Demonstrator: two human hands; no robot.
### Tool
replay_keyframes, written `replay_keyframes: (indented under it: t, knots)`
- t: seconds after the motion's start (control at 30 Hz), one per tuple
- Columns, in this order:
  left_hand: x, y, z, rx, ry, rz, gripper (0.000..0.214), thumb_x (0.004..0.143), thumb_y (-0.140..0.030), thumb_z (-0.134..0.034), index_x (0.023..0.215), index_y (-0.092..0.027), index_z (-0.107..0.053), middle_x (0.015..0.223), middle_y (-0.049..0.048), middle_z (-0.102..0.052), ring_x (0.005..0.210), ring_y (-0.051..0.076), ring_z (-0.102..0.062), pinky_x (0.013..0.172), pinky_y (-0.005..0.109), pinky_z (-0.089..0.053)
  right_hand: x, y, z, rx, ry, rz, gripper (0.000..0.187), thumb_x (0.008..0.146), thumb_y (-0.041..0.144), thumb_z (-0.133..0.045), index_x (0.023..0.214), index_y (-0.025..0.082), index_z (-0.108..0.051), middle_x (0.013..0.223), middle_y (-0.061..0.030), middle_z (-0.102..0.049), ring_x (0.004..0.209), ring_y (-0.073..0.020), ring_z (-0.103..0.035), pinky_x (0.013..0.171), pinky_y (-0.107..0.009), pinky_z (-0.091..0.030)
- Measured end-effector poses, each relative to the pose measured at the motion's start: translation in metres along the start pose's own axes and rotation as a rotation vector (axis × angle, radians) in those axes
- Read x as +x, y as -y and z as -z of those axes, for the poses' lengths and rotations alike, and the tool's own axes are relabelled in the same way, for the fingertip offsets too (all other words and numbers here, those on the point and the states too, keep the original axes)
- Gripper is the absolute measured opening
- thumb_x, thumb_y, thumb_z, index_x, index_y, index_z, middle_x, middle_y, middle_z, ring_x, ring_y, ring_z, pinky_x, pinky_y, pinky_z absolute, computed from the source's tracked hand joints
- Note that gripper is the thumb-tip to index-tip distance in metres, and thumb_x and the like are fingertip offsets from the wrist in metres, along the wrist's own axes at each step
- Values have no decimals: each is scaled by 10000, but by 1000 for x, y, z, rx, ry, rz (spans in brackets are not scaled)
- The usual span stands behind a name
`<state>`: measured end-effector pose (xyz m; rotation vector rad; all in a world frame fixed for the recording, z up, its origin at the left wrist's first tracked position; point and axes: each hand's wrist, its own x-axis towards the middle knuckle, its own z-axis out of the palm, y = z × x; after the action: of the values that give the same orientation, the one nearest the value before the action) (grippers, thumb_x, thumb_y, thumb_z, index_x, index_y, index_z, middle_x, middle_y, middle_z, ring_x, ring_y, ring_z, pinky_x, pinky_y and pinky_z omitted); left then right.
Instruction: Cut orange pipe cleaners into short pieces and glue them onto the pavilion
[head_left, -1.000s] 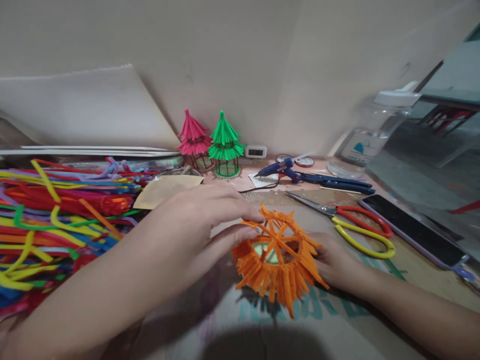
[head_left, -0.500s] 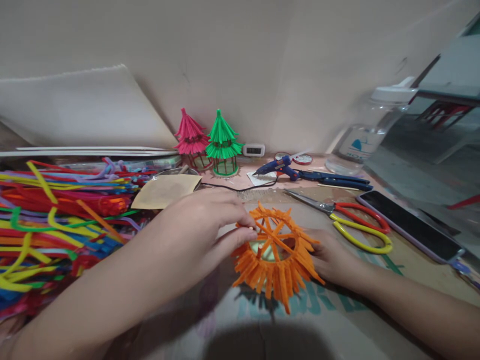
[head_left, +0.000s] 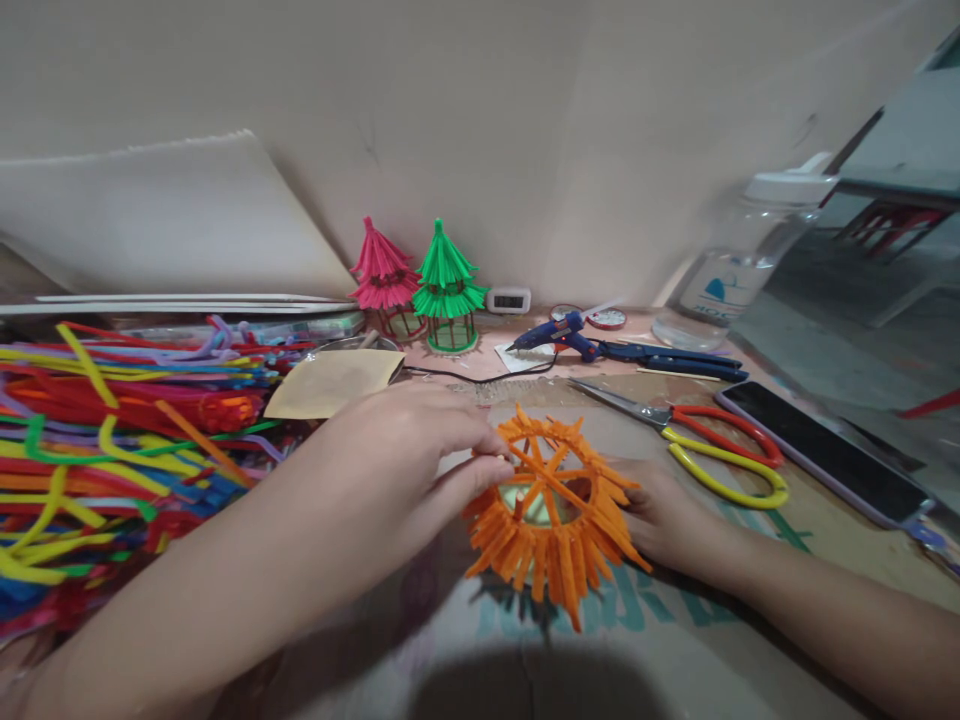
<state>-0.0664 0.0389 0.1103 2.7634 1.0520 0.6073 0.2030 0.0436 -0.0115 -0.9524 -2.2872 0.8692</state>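
An orange pipe-cleaner roof (head_left: 551, 545) stands in front of me, its fringe spreading out around a ring with crossing spokes. Through the ring a pale green base and short brown-red posts show. My left hand (head_left: 442, 450) comes in from the left, thumb and forefinger pinched together at the ring's left edge; a small pale tip shows between them. On the far right side my right hand (head_left: 660, 510) grips the piece, its fingertips partly hidden behind the orange fringe.
Pipe cleaners (head_left: 112, 460) in many colours heap at left. Behind stand a pink model (head_left: 384, 265) and a green model (head_left: 448, 285). Scissors (head_left: 720, 450), a glue gun (head_left: 559, 332), pliers (head_left: 667, 358), a phone (head_left: 825, 450) and a water bottle (head_left: 739, 260) lie or stand at right.
Almost nothing differs. Both hands keep their hold on the orange piece, and the whole view has shifted very slightly.
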Motion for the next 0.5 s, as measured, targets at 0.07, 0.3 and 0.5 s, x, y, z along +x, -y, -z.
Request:
replay_keyframes:
  t: [0.07, 0.3, 0.5]
  knots:
    - [-1, 0, 0, 1, 11, 9, 163, 980, -233, -604, 879, -222, -731, 864, -12, -735, 818, 174, -642, 730, 312, -446, 0, 0, 0, 5, -8, 11, 215, 889, 115, -509, 755, 213, -646, 793, -55, -725, 773, -191, -671, 736, -269, -514]
    - [-5, 7, 2, 23, -7, -2, 104, 962, -301, -654, 1051, -269, -697, 1061, -12, -744, 993, 194, -654, 798, 295, -477, 2, -2, -2, -26, -27, 18, 215, 880, 128, -513, 727, 215, -636, 792, -54, -720, 751, -181, -676, 708, -255, -513]
    - [-2, 3, 2, -18, 72, 66, 126, 981, -318, -607, 974, -257, -718, 1015, 5, -731, 981, 204, -641, 840, 328, -474, 3, -2, -1, -21, -19, 21, 212, 898, 144, -517, 764, 221, -661, 834, -63, -741, 818, -198, -700, 773, -275, -533]
